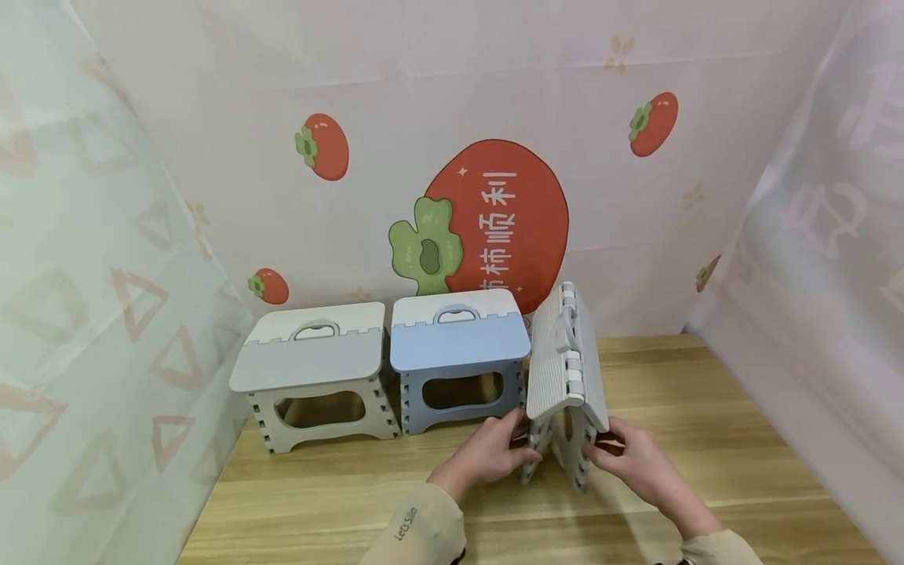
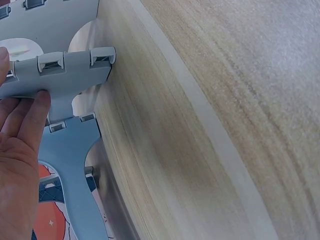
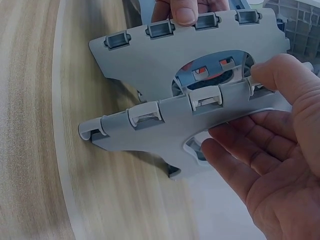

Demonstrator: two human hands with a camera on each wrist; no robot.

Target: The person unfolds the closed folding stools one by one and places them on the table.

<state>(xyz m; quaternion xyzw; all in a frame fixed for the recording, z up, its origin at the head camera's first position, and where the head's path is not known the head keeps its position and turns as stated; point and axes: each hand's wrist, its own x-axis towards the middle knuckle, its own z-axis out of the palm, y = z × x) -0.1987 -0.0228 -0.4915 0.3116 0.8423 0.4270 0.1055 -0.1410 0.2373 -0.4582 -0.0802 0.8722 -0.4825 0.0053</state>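
Note:
A grey folding step stool [image 1: 551,353] stands half folded at the right of the row, its top bent into a ridge with the carry handle along the fold. My left hand [image 1: 494,447] grips its left leg panel [image 3: 150,60], thumb over the hinged edge. On the other side, my right hand [image 1: 632,459] holds the right leg panel [image 3: 165,122], with the thumb on the hinge edge and fingers behind. Both panels lean close together, a narrow gap between them. In the left wrist view, my left fingers [image 2: 32,120] lie against the grey panel.
A blue-and-white folding stool [image 1: 459,341] stands opened just left of the grey one. Further left is an opened grey-and-white stool [image 1: 311,361]. All are on a wood-grain table [image 1: 678,439], with a persimmon-printed cloth [image 1: 607,220] behind and hanging cloth at both sides.

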